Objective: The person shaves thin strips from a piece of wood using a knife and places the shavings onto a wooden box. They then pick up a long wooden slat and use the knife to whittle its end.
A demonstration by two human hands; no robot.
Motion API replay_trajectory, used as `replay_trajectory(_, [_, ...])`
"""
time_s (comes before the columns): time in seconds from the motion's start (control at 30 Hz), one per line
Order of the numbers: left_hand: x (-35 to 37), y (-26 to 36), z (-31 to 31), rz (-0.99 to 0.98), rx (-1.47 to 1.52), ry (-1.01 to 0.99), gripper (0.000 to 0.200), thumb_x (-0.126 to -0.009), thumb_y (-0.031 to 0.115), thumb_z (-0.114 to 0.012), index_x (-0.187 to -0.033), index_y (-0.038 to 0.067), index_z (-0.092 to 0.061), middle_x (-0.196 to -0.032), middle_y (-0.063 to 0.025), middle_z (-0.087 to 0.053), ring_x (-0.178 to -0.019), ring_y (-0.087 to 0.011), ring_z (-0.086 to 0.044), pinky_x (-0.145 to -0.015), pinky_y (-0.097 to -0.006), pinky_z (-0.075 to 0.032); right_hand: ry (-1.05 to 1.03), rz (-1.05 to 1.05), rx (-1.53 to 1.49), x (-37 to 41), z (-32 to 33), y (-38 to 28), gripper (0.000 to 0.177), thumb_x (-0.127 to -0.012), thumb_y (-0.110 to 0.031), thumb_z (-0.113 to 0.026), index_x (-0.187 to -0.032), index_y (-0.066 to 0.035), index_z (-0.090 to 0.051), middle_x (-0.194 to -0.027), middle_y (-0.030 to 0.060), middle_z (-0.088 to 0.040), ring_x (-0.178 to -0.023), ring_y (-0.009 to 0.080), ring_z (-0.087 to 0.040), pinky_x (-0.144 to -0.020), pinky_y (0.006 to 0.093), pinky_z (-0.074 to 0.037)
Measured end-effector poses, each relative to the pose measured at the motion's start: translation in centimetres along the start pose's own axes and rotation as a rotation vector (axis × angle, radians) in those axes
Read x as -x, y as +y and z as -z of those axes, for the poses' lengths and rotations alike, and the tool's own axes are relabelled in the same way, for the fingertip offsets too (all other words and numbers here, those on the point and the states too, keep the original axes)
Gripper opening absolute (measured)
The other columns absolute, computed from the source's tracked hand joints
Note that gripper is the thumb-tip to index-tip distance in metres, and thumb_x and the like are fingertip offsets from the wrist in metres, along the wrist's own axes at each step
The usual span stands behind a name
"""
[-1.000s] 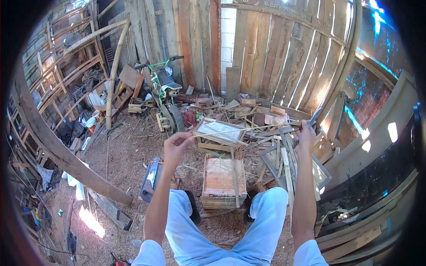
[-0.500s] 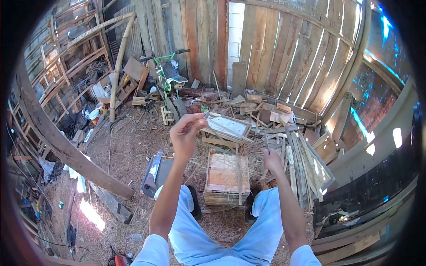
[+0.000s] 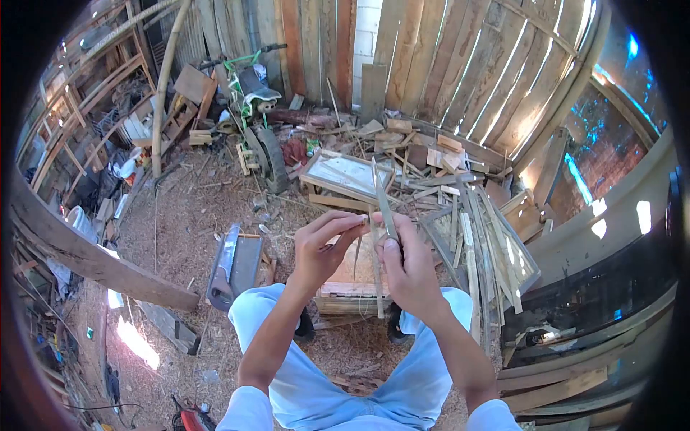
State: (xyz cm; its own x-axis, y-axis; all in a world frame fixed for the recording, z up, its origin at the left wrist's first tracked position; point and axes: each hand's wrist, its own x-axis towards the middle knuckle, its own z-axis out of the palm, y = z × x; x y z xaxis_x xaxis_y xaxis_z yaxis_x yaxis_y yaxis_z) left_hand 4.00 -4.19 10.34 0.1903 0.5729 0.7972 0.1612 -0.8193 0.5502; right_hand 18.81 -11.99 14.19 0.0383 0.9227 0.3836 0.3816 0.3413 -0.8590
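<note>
My right hand [image 3: 411,269] is closed around a knife [image 3: 381,194], its long narrow blade pointing up and away from me. Close beside it, my left hand [image 3: 327,248] pinches a thin wooden sliver [image 3: 357,255] between thumb and fingertips, and the sliver's tail hangs down. The left fingertips are right at the lower part of the blade. Below both hands, between my feet, stands a low wooden box [image 3: 348,305] with a pale board top. A narrow wooden stick [image 3: 379,287] lies across it, partly covered by my right hand.
A hand saw [image 3: 228,262] rests on a dark tray [image 3: 248,262] by my left knee. Ahead is a framed panel [image 3: 343,172] amid scrap wood, with long strips [image 3: 489,244] piled at right. A green-framed bike [image 3: 251,100] stands behind. A thick beam [image 3: 108,258] slants along the left.
My hands have come together in front of me: the left moved down and right with the sliver, the right moved left with the knife. The view has tilted slightly.
</note>
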Motion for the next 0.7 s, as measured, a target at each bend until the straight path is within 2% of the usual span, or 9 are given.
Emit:
replay_trajectory(0.03, [0.3, -0.4, -0.1, -0.001, 0.007, -0.013, 0.022, -0.072, -0.002, -0.073, -0.093, 0.003, -0.068, -0.088, -0.0093, -0.068, -0.077, -0.0225, -0.067, -0.064, -0.0291, -0.053, -0.041, -0.069, -0.030, 0.1, 0.0, -0.4, 0.033, -0.091, -0.005, -0.040, -0.124, -0.005, -0.047, -0.060, 0.0072, -0.044, -0.053, 0.0148, -0.048, -0.052, 0.0313, -0.037])
replay_trajectory(0.17, [0.9, -0.8, -0.4, 0.033, 0.002, -0.048, 0.022, -0.073, -0.001, -0.073, -0.094, 0.004, -0.068, -0.087, -0.0087, -0.068, -0.076, -0.0224, -0.067, -0.063, -0.0297, -0.053, -0.051, -0.101, -0.020, 0.3, -0.8, 0.6, 0.034, -0.092, -0.004, -0.039, -0.125, -0.003, -0.044, -0.066, 0.0108, -0.048, -0.056, 0.0179, -0.050, -0.055, 0.0326, -0.040])
replay_trajectory(0.33, [1.7, -1.3, -0.6, 0.050, 0.038, -0.032, 0.021, -0.074, -0.001, -0.073, -0.093, 0.005, -0.067, -0.085, -0.0076, -0.067, -0.073, -0.0213, -0.066, -0.061, -0.0292, -0.053, -0.086, -0.131, -0.004, 0.5, -1.9, 1.1, 0.035, -0.093, -0.005, -0.039, -0.128, 0.000, -0.036, -0.084, 0.0200, -0.055, -0.071, 0.0293, -0.059, -0.067, 0.0373, -0.045])
replay_trajectory(0.7, [1.5, -0.8, -0.3, 0.018, -0.008, -0.034, 0.023, -0.073, 0.000, -0.074, -0.094, 0.005, -0.067, -0.084, -0.0080, -0.066, -0.070, -0.0202, -0.066, -0.058, -0.0289, -0.053, -0.109, -0.117, 0.017, 0.7, -2.2, 0.9, 0.035, -0.095, -0.006, -0.037, -0.129, 0.001, -0.033, -0.089, 0.0245, -0.058, -0.073, 0.0339, -0.063, -0.066, 0.0388, -0.047])
